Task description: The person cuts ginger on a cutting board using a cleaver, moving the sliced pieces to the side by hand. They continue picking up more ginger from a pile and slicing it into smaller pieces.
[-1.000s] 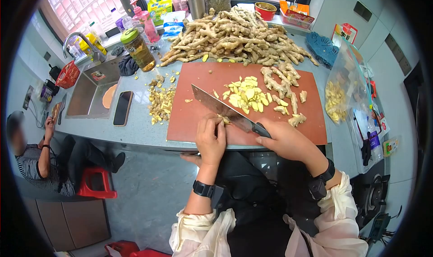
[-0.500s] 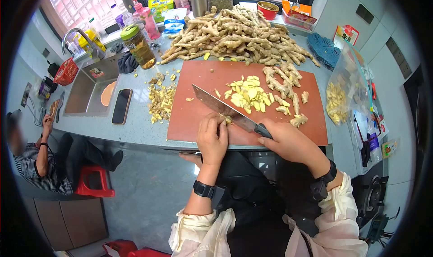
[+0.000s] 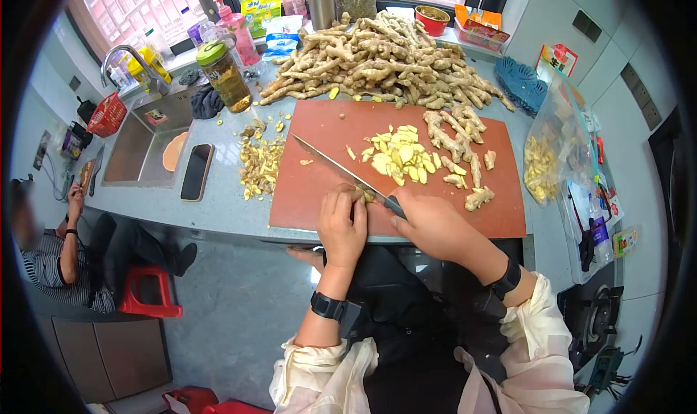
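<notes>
In the head view, the person stands at a grey desk [image 3: 218, 196] and works on a red-brown cutting board [image 3: 319, 174] that lies on it. The left hand [image 3: 340, 225] rests on the near edge of the board. Its fingers [image 3: 341, 200] are curled and pressed together, and they hold down a small piece of ginger [image 3: 365, 193], which is mostly hidden under the fingertips. The right hand [image 3: 432, 224] is closed around the handle of a cleaver [image 3: 341, 171]. The handle is almost fully covered by the hand. The blade lies tilted on its edge, running up and to the left across the board, and it touches the small piece just beside the left fingertips.

Beyond the blade, in the middle of the board, lies a heap of yellow ginger slices [image 3: 399, 152]. To the right of it there are several unpeeled ginger roots [image 3: 457, 134] on the board. Behind the board a large pile of raw ginger [image 3: 377, 58] covers the back of the desk. On the left of the board, on the desk, there is a scatter of ginger trimmings [image 3: 260, 163], then a dark phone [image 3: 196, 171] just beside the sink [image 3: 149, 141]. A jar with a green lid [image 3: 221, 76] stands near the tap. On the right a clear plastic bag [image 3: 548, 149] holds more yellow pieces.

At the left edge another person [image 3: 65, 261] sits on a red stool [image 3: 149, 290], well apart from the desk work.
</notes>
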A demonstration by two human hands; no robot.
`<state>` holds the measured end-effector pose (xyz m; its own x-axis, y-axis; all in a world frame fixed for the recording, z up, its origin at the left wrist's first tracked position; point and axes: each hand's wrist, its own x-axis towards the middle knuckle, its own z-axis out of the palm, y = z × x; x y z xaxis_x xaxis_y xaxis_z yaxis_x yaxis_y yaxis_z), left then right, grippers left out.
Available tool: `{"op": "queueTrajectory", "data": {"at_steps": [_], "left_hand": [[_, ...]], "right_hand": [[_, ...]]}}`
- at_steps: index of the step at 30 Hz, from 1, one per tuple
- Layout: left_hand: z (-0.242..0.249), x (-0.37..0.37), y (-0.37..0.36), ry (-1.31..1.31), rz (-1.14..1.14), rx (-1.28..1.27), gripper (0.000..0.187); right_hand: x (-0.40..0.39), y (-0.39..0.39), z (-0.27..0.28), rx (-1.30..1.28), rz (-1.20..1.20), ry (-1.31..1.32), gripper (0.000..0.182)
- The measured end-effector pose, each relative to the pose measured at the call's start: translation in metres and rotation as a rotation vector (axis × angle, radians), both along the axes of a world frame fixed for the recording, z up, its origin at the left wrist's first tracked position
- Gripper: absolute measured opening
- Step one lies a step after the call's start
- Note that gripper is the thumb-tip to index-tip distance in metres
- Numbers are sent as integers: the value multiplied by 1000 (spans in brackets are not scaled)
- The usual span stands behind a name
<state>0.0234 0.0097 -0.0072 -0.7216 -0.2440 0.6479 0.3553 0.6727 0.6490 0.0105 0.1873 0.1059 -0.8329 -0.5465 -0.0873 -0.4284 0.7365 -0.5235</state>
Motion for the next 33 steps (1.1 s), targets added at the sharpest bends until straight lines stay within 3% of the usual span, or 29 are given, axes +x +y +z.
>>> {"op": "queueTrajectory", "data": {"at_steps": [8, 17, 24, 26, 28, 30, 33], "left_hand": [[3, 1, 1, -7, 1, 18, 11], [3, 1, -1, 3, -19, -2, 11], [0, 1, 1, -2, 16, 5, 12], [1, 2, 0, -22, 9, 11, 12], [1, 1, 1, -26, 6, 22, 12], [0, 1, 1, -30, 10, 23, 12], [0, 2, 1, -45, 24, 22, 11]], "right_hand": [[5, 38, 6, -3, -19, -180, 30], [-25, 0, -24, -82, -6, -154, 29], [-19, 39, -9, -215, -43, -110, 29], [-11, 46, 9, -266, -175, -350, 30], [-7, 50, 8, -261, -159, -345, 27], [0, 49, 13, -280, -180, -523, 24], [1, 52, 0, -273, -124, -512, 25]]}}
